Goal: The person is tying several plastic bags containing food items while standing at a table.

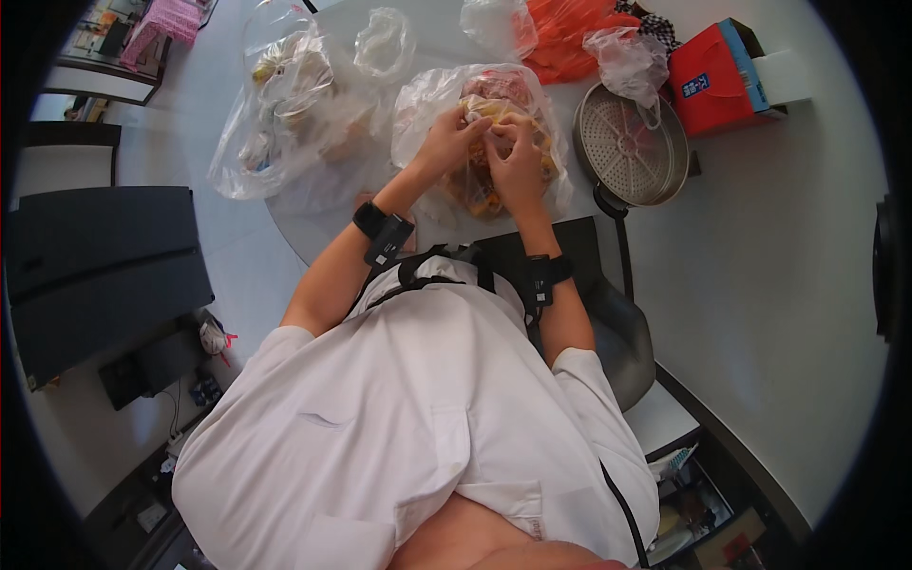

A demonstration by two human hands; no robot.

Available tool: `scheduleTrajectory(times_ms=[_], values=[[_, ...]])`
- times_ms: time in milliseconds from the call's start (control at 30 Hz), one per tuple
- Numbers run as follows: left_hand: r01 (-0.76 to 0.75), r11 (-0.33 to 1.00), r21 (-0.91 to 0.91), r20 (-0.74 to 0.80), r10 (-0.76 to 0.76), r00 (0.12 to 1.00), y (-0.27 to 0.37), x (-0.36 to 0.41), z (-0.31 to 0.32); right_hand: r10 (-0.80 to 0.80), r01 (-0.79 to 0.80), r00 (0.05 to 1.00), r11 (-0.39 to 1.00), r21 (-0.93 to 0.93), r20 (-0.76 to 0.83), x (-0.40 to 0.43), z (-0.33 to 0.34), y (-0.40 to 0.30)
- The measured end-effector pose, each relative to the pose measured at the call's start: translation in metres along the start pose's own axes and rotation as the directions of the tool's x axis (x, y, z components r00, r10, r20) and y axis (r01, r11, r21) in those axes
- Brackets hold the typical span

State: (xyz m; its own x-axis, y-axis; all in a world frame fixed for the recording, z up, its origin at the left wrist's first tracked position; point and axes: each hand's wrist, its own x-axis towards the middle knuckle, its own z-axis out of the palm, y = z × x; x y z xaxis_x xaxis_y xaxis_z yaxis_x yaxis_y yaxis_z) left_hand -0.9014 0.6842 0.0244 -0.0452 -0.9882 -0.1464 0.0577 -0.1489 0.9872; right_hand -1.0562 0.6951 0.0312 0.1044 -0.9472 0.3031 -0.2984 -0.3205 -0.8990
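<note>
On the table, a clear plastic bag (417, 107) holds several packets in yellow and reddish wrappers. My left hand (450, 142) pinches a whitish and yellow piece of plastic at the bag's middle, thumb against fingers. Close beside it, my right hand (519, 160) grips the same spot, its fingers curled and the thumb pointing up. What lies between the fingertips is partly hidden, so I cannot tell whether it is the bag's knot or a wrapper's edge. Pink and red packets (499, 87) show at the far side of this bag.
Left of it lies a larger clear bag (292, 128) with wrapped contents. Small plastic bags (385, 44) and an orange-red bag (563, 35) are farther back. To the right are a perforated metal steamer tray (630, 146) and a red box (716, 82). A black chair (616, 335) stands near my right side.
</note>
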Motion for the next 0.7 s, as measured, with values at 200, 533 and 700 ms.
scheduleTrajectory(times_ms=[200, 533, 700], values=[[0.074, 0.997, -0.008, 0.075, -0.074, 0.994, 0.011, 0.003, -0.005, 0.067, -0.13, 0.974, 0.948, 0.291, 0.216, 0.007, -0.016, 0.008], [0.137, 0.99, 0.018, 0.019, -0.137, 0.99, -0.03, 0.028, -0.015, 0.138, -0.235, 0.951, 0.903, 0.358, 0.277, 0.012, -0.018, 0.011], [0.137, 0.983, 0.121, 0.01, -0.139, 0.99, -0.014, 0.025, -0.01, 0.264, -0.311, 0.947, 0.892, 0.328, 0.181, 0.014, -0.012, 0.006]])
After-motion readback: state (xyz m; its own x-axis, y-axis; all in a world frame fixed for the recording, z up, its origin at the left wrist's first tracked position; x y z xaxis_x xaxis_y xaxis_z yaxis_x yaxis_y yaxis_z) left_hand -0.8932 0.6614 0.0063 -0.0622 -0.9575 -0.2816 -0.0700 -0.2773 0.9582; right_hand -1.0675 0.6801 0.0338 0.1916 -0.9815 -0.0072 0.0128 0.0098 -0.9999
